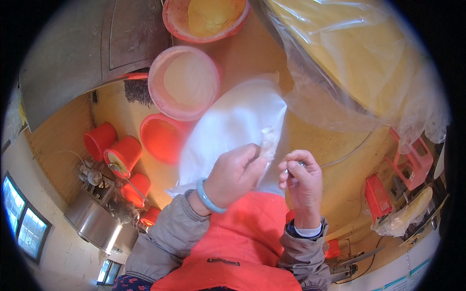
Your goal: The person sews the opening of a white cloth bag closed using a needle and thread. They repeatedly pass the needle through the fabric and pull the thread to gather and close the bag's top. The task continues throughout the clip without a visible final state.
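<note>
A large white sack (228, 119), full and smooth, stands in front of me, leaning to the right at its far end. Its bunched edge (268, 139) sticks up from my left hand (233, 175), whose thumb and fingers are closed round it. A pale blue bangle (206, 196) circles that wrist. Just to the right, apart from the sack, my right hand (305, 182) is curled with its fingertips pinched together. A small shiny metal piece (294, 166) shows between those fingers; its kind is too hidden to name. Below both hands hangs my red apron (233, 242).
Beyond the sack are a pink tub of pale powder (213, 63) and a red tub of yellow powder (238, 24). A red bucket (162, 140) stands left. Clear plastic sheeting (320, 92) drapes at right, near a pink stool (417, 167). A metal machine (90, 218) is far left.
</note>
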